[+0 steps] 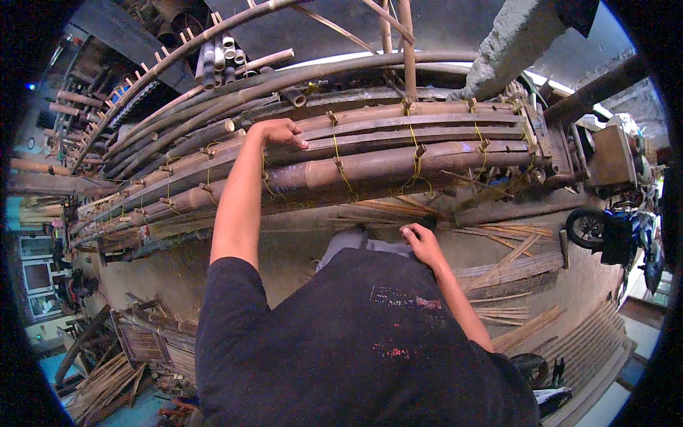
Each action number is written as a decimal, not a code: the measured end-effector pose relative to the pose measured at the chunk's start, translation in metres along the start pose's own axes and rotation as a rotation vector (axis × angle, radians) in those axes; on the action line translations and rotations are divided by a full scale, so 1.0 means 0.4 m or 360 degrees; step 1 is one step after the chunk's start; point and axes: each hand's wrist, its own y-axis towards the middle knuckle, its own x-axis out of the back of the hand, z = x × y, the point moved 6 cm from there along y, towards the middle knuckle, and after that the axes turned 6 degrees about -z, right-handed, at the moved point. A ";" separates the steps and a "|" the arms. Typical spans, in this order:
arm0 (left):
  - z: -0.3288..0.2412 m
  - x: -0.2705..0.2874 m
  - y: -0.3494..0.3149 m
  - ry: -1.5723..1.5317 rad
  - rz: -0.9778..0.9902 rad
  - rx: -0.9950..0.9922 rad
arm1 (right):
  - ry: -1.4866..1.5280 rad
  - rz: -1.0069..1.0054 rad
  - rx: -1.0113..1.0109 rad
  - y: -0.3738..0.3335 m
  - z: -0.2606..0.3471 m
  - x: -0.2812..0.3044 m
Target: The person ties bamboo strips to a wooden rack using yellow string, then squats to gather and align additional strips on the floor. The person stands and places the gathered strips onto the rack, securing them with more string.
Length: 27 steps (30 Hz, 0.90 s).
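My left hand (279, 132) reaches over a long frame of bamboo poles and flat strips. Its fingers are curled, and I cannot make out whether they hold anything. Just beneath it runs a flat bamboo strip (370, 133), beside a thick brown bamboo pole (356, 169). Yellow cord (339, 158) hangs in loops around the poles, with short wooden pegs (420, 151) at several of the ties. Down by my lap, my right hand (424, 245) is loosely bent, its thumb and fingers apart with nothing seen between them.
Cut bamboo tubes (226, 60) are stacked behind the frame. A concrete post (501, 50) leans in at the upper right. Split bamboo strips (512, 256) litter the floor to my right, near a motorcycle wheel (587, 228). More sticks (107, 388) lie at lower left.
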 end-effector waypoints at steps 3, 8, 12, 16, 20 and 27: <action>-0.017 -0.002 -0.003 -0.0026 0.0138 0.0117 | -0.0109 0.0013 0.0028 0.011 0.026 0.008; -0.044 0.008 -0.014 0.0077 0.0005 0.0003 | -0.0404 -0.0014 0.0471 0.102 0.206 0.026; -0.018 -0.002 -0.009 0.0251 0.0053 0.0058 | -0.0600 -0.0103 0.0669 0.171 0.417 0.028; -0.003 -0.023 0.026 0.0175 -0.0047 -0.0046 | -0.0675 -0.0263 0.1035 0.218 0.500 0.006; 0.002 -0.048 0.065 0.0082 -0.0019 0.0048 | -0.1225 -0.0306 0.1263 0.230 0.463 -0.049; 0.034 -0.047 0.098 0.0152 -0.0393 -0.0231 | -0.1129 0.0084 0.1172 0.306 0.412 -0.047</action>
